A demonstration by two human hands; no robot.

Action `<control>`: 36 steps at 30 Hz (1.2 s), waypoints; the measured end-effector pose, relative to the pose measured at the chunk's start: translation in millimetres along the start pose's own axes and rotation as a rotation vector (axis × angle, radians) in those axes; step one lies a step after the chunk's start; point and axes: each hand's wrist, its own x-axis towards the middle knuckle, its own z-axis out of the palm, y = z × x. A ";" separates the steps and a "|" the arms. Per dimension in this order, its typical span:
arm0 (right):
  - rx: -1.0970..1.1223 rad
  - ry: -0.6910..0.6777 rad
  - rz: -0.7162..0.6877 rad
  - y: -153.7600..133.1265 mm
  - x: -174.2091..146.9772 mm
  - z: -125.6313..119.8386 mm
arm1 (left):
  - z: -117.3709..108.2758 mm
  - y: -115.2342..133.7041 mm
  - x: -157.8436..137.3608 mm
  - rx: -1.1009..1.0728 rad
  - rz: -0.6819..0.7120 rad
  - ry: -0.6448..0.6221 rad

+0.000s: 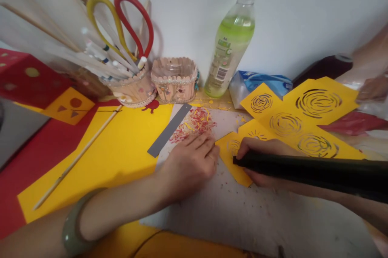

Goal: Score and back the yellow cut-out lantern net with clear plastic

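My left hand (192, 163) rests palm down on the grey mat (209, 217), its bent fingers slightly apart beside a pile of red and yellow paper shreds (197, 124). A yellow paper cutout (285, 122) with curved slits forming round flower patterns is pinched at its lower left part in my right hand (260, 151). The cutout is partly raised above the mat. A long black object (312, 173) crosses in front of my right hand and hides part of it; its kind is unclear. Left of the shreds lies a grey metal ruler (169, 130).
Yellow sheets (127, 144) with a thin wooden stick (75, 161) cover the left side. Along the wall stand a pen holder (130, 88) with scissors, a small basket (174, 84), a green drink bottle (232, 43) and a tissue pack (266, 82). Another person's hand (374, 88) shows at right.
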 end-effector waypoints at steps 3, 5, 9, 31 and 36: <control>-0.015 0.036 -0.027 -0.4 -3.1 2.3 | -3.7 0.6 6.2 -0.224 -0.147 -0.037; -0.040 0.043 -0.020 -2.2 -6.6 4.3 | -4.3 0.2 13.1 -0.400 -0.280 -0.104; -0.131 0.123 -0.010 -6.3 -11.3 12.0 | 4.6 -1.6 28.3 -0.516 -0.471 -0.197; -0.050 0.334 0.069 -20.6 0.5 28.7 | 8.0 -21.6 31.2 -0.450 -0.039 -0.325; -0.150 0.421 -0.020 -20.1 -5.9 41.5 | 3.6 -17.7 12.6 -0.376 -0.034 -0.406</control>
